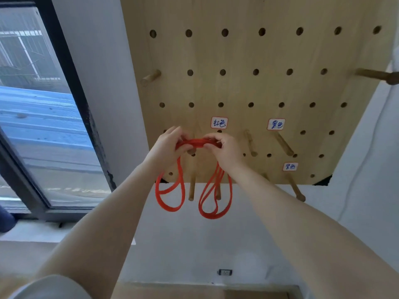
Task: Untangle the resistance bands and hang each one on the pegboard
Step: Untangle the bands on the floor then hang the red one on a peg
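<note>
Left hand [167, 145] and right hand [224, 151] both pinching looped red rubber band [195, 143] before holed wooden pegboard [269, 87].

A dark-framed window [43, 108] on the left – blue roof outside (blurred) – and a wall socket [225, 272] low on the white wall [183, 244].
</note>
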{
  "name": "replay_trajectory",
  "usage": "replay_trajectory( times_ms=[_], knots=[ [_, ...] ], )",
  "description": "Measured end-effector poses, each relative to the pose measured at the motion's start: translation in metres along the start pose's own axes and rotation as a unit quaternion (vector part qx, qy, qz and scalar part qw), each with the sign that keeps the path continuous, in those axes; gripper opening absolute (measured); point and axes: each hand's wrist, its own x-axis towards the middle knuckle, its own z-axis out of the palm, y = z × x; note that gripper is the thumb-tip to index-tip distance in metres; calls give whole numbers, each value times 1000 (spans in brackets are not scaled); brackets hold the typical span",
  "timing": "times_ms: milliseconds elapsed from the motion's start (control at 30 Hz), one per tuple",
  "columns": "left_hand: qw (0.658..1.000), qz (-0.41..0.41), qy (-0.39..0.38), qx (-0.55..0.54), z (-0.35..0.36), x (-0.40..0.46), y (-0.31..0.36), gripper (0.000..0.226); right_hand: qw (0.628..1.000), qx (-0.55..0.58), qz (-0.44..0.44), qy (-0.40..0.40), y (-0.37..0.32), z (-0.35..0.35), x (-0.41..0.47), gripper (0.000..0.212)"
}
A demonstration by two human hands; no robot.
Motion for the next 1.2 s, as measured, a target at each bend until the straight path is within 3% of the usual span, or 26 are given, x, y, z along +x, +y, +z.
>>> replay_trajectory(
  times_ms=[233,333,467,733,933,1033,1133,1200],
  knots=[
    [995,-43,76,-44,24,17,-17,6,999,-6,26,29,20,17,21,28],
    [989,-59,118,-70,32,24,-18,4,990,83,79,80,24,28,28,32],
    [969,-103,171,-148,44,36,-27,8,976,153,109,112,27,44,39,17],
    [964,-121,122,-205,59,19,-38,17,995,43,70,58,46,58,35,15],
    [954,-120,159,-225,65,22,-31,15,991,39,85,101,40,56,51,11],
    [960,-119,170,-189,64,32,-28,14,991,6,87,104,44,52,52,7],
    [944,-171,190,-207,68,37,-27,11,989,-85,71,95,55,58,43,13],
    [959,-168,188,-132,67,33,-30,14,987,-129,63,72,57,59,36,23]
  ],
)
